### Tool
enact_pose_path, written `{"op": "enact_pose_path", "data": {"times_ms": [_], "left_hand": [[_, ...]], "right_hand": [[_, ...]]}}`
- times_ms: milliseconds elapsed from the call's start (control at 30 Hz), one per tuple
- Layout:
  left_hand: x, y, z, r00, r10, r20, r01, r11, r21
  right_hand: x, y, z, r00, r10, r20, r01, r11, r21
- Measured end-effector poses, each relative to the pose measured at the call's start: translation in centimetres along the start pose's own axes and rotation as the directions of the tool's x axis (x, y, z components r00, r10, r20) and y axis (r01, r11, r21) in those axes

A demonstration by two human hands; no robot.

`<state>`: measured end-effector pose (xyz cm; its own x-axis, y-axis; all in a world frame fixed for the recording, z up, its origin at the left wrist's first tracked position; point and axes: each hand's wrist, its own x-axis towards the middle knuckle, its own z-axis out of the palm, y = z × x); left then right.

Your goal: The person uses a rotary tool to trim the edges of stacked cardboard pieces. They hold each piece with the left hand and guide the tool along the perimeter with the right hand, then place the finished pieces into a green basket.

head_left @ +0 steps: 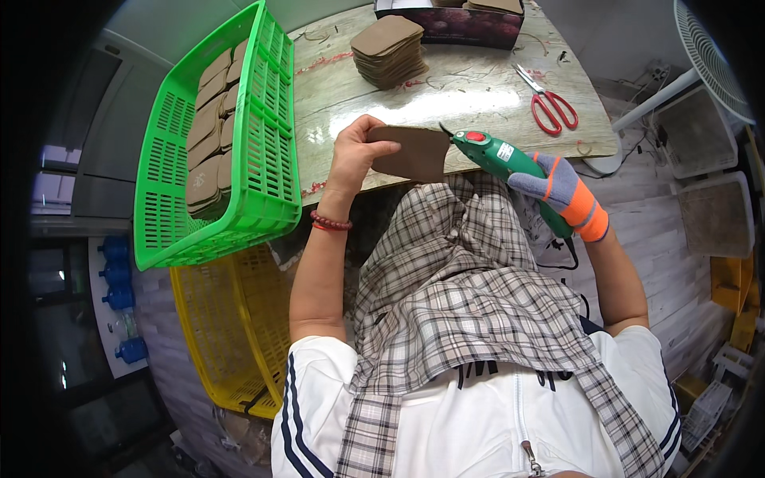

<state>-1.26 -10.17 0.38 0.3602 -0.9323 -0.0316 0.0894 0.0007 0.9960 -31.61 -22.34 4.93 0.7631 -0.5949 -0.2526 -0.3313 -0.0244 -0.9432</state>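
Note:
My bare left hand (360, 151) pinches the left end of a flat brown piece with rounded corners (414, 153), thumb on top, above the table's near edge. A gloved right hand (562, 191), mine, in grey and orange, wraps round a green electric cutter (496, 155) with a red button. The cutter's dark tip meets or nearly meets the piece's upper right corner; I cannot tell if they touch. Beyond my hands, a stack of similar brown pieces (389, 49) stands on the table. Red-handled scissors (550, 103) lie at the right with their blades slightly apart.
A green plastic crate (267, 151) holding stacked brown pieces stands at the left, above a yellow crate (227, 334). At the back of the table (470, 107) sits a dark box (470, 25). Thread scraps lie about. A white fan (713, 56) stands at the right.

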Motion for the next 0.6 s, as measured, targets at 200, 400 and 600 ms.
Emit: {"op": "enact_pose_path", "data": {"times_ms": [200, 400, 600], "left_hand": [[0.2, -0.5, 0.1, 0.997, 0.013, -0.081, -0.023, 0.992, -0.126], [0.2, -0.4, 1.1, 0.997, -0.059, 0.043, 0.062, 0.996, -0.065], [0.2, -0.3, 2.0, 0.965, -0.165, 0.203, 0.152, 0.985, 0.078]], "right_hand": [[-0.2, 0.0, 0.4, 0.994, 0.092, 0.067, -0.087, 0.994, -0.067], [-0.2, -0.1, 1.1, 0.992, 0.099, 0.072, -0.094, 0.993, -0.068], [0.3, -0.1, 1.4, 0.994, 0.077, 0.081, -0.071, 0.995, -0.067]]}}
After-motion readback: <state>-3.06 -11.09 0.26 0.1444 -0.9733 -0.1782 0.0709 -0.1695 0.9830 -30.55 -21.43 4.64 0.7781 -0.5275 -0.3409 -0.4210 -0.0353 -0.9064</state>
